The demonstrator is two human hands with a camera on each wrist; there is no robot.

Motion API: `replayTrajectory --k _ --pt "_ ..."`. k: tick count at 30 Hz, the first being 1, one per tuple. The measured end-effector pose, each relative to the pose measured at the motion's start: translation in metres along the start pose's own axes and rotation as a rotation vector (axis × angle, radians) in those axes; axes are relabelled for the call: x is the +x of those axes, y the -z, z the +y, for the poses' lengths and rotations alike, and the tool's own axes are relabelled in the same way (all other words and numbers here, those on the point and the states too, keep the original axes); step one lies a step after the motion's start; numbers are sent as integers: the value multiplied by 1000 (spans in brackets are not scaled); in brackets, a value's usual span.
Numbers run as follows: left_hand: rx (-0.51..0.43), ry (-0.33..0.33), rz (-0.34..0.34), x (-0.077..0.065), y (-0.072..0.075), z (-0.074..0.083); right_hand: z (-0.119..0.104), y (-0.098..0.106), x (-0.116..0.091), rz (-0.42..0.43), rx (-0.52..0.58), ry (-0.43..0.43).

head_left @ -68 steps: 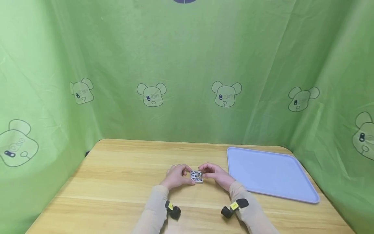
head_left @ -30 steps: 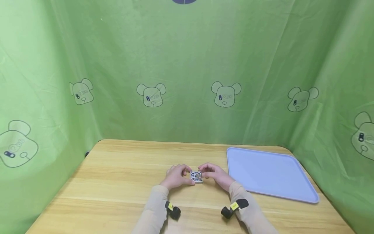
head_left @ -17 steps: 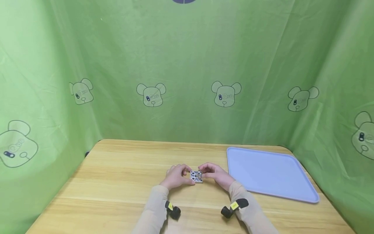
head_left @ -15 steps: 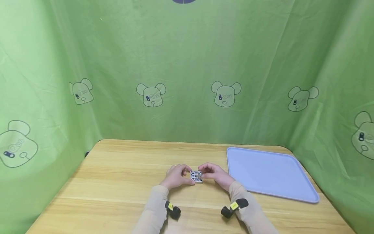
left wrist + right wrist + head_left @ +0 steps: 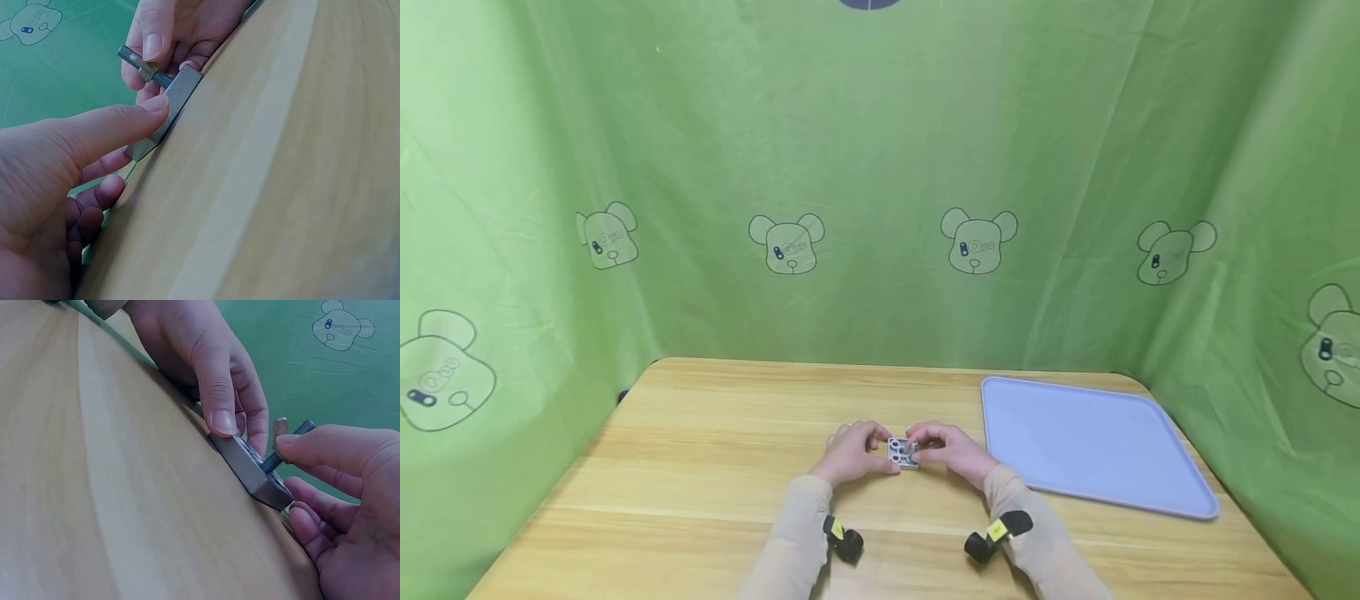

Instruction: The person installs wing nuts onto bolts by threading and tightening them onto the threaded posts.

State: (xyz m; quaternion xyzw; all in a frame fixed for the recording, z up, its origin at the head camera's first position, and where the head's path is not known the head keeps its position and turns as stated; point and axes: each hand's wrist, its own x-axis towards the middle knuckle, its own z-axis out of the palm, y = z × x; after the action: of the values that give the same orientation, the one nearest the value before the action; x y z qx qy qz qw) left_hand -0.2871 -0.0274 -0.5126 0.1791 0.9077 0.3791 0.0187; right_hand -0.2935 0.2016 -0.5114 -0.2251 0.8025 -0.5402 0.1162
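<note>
A small square metal block with round holes (image 5: 895, 462) lies at the table's middle. From its top stands a threaded stud (image 5: 304, 427), which carries a brass-coloured wing nut (image 5: 280, 427) partway along. My left hand (image 5: 850, 452) grips the block at its left side, the thumb on the near edge and fingers at the far edge. On the other side, my right hand (image 5: 953, 450) pinches the wing nut between thumb and forefinger, hiding part of it. The left wrist view shows the stud's end (image 5: 128, 55) sticking out past the nut (image 5: 149, 70).
A pale blue-violet tray (image 5: 1082, 442) lies to the right of my right hand on the wooden table (image 5: 715, 417). Green curtains (image 5: 880, 150) with bear-head prints surround the back and sides. Black cameras (image 5: 848, 546) are strapped to both sleeves.
My right hand has shifted slightly left, bringing its fingertips further over the block around the wing nut. The left hand and the block stay nearly where they were.
</note>
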Motion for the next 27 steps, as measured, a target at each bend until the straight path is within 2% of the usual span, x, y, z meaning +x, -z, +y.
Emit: replayTrajectory --k 14,22,27 --pt "-14 2 -4 0 1 1 -1 -4 3 40 -48 -28" --pt "-13 0 4 0 0 0 5 5 2 1 90 -44" --pt "-9 -4 9 0 0 0 3 6 2 5 112 -58"
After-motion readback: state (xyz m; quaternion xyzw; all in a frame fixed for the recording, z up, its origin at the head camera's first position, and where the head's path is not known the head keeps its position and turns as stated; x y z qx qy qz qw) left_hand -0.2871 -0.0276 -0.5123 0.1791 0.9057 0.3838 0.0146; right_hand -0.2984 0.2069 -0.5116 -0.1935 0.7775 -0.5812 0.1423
